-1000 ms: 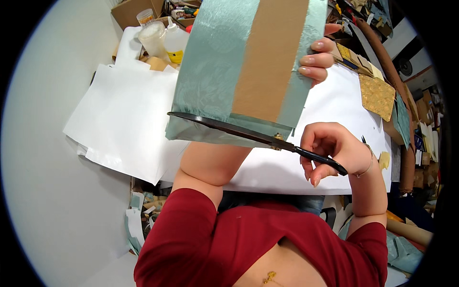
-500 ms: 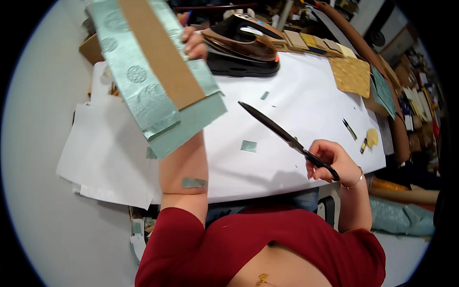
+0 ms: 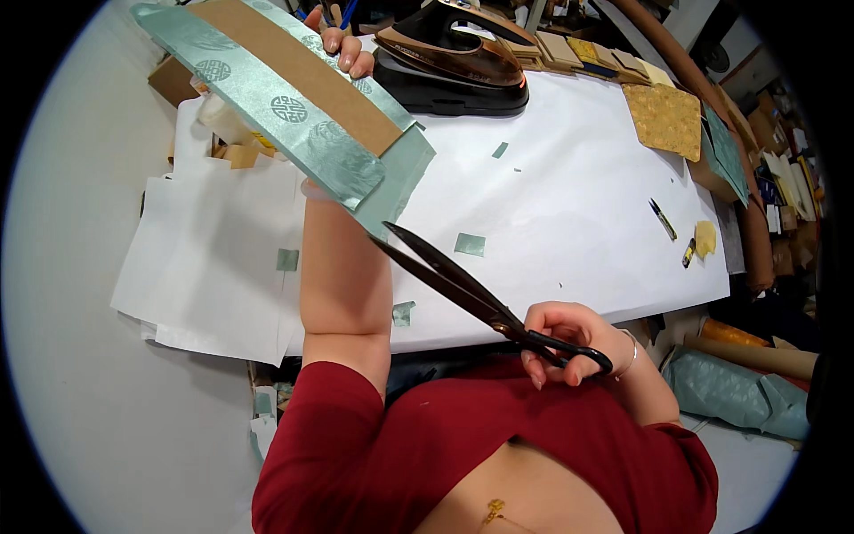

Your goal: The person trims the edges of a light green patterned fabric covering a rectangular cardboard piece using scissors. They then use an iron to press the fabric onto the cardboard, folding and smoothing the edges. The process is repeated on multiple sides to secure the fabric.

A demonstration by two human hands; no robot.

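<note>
My left hand (image 3: 347,52) is closed over the far right edge of a long board wrapped in pale green brocade (image 3: 334,165), holding it tilted above the table. A brown bare strip (image 3: 302,80) runs down the board's middle, and a loose flap of the cloth (image 3: 405,178) sticks out past the near end. The palm is hidden by the board. My right hand (image 3: 574,334) grips the black handles of large scissors (image 3: 463,298). Their blades stand slightly apart, tips at the flap's lower corner; contact is unclear.
On the white-covered table (image 3: 587,196) lie green cloth scraps (image 3: 470,245), a pen (image 3: 663,220) and a yellowish scrap (image 3: 704,238). An iron (image 3: 454,62) rests on its black base at the back. Stacked boards (image 3: 560,55) and a golden-patterned panel (image 3: 663,120) stand back right.
The scissors have moved left and down to the flap's corner, and their blades have parted. The board has tilted. A scrap seen over my left forearm now lies beside it on the table.
</note>
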